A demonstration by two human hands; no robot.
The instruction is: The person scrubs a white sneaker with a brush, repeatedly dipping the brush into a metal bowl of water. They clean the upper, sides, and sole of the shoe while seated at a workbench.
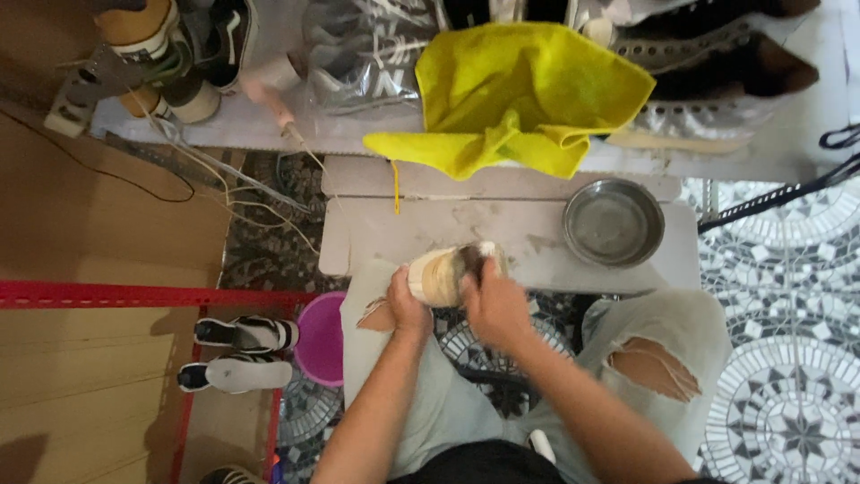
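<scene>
Below, left hand gripping a pale rubber-soled shoe, right hand clasping its blurred toe, round steel bowl nearby.

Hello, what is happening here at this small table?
A seated person holds a pale shoe over the near edge of a low white table. The left hand grips the shoe from the side, and the right hand presses on its far end, seemingly with a small brush, though blur hides it. A metal bowl stands on the table to the right, and a yellow cloth lies behind it among other shoes.
</scene>
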